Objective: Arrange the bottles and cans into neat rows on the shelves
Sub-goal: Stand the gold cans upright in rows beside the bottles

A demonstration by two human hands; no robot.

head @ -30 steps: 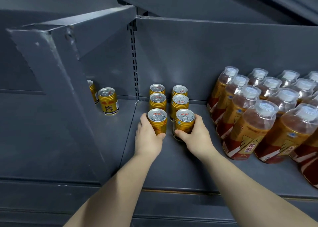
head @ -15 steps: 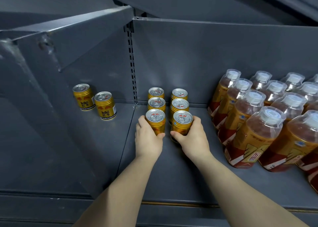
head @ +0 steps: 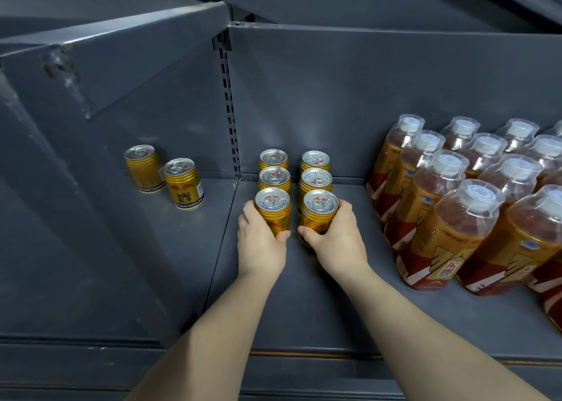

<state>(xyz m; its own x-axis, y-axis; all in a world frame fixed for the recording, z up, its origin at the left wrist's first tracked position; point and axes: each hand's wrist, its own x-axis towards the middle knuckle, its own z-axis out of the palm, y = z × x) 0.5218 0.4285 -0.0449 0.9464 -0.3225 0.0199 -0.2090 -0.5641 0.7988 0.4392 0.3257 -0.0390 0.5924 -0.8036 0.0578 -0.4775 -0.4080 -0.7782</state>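
Note:
Gold drink cans stand in two short rows on the grey shelf (head: pixel 319 309). My left hand (head: pixel 261 245) grips the front can of the left row (head: pixel 272 210). My right hand (head: pixel 337 239) grips the front can of the right row (head: pixel 319 213). Behind them stand two more cans in each row, a left one (head: pixel 274 179) and a right one (head: pixel 315 181) nearest. Two loose gold cans (head: pixel 183 183) (head: pixel 143 168) stand apart on the neighbouring shelf section at the left.
Several amber bottles with clear caps (head: pixel 450 230) fill the right side of the shelf in rows. A slotted upright (head: pixel 228 96) divides the back panels. A slanted grey panel (head: pixel 60 157) walls the left. The shelf's front lip (head: pixel 304 355) runs below my arms.
The view has shifted left, so both loose cans at the left show fully. My hands hold the same two front cans, pushed slightly back towards the rows.

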